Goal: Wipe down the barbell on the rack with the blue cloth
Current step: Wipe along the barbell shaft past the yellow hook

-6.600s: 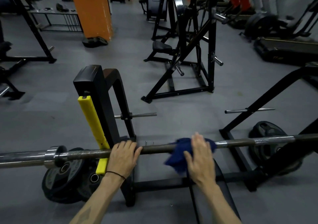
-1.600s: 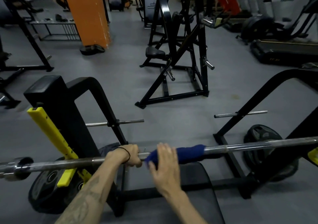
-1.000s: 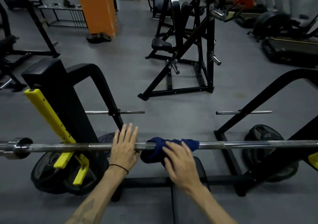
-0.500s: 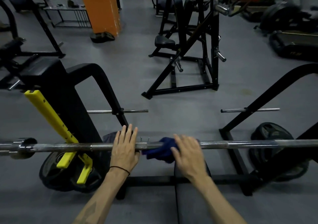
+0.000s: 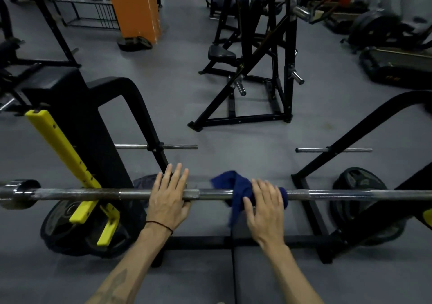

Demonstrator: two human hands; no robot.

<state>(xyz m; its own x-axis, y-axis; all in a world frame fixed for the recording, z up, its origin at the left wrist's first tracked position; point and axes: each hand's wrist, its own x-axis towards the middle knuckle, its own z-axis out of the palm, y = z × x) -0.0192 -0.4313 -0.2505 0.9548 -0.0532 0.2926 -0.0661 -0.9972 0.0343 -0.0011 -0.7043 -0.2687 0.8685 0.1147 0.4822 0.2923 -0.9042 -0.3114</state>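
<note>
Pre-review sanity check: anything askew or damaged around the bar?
Nothing stands out. The barbell sits level, the blue cloth draped over it under the right hand, the left hand resting flat on it.

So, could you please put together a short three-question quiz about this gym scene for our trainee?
1. True or false: the blue cloth is draped over the barbell under the right hand.
2. Which hand rests bare on the bar? A) left hand B) right hand C) neither
3. Fill in: the rack's hook holding the bar on the left side is coloured ____.

Key: 1 true; 2 A; 3 yellow.
</note>
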